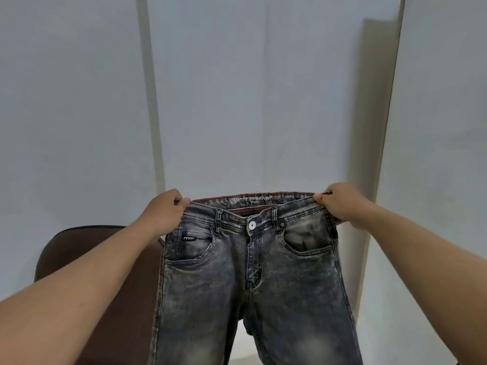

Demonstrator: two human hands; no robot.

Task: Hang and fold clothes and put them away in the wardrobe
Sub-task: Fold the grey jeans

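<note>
Two bare arms reach forward and slightly up, holding a pair of grey acid-washed jeans (253,280) spread out in the air before a pale wall (263,88). The left hand (163,212) grips one end of the waistband, fingers curled over its top edge, thumb toward the front. The right hand (340,204) pinches the other end the same way. Between the hands the waistband lies taut; its inner lining reads "HTF MAN". Just below the left hand, a small pocket tag (188,238) reads "HTF". Under the left forearm stands a brown chair (87,248).
</note>
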